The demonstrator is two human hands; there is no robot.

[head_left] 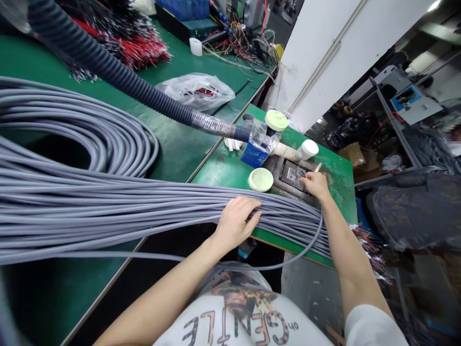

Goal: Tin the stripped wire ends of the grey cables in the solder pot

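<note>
My right hand [315,185] pinches a grey cable [320,227] near its end, over a dark solder pot [277,168] with a shiny square well. Thin wire ends show by the fingertips, too small to make out fully. From that hand the cable loops down and back to the left. My left hand [237,218] lies on a thick bundle of grey cables [144,206], fingers stretched and thumb apart. Beside the pot sits an open pale green tub [260,179]. Stripped coloured wire ends [370,250] stick out beyond my right forearm.
A dark corrugated hose [137,89] crosses above the bench to a white pipe [288,152] at the pot. Nearby stand a blue box [254,154], a white tub [309,149] and a round pale green lid [276,120]. A plastic bag [198,90] lies behind.
</note>
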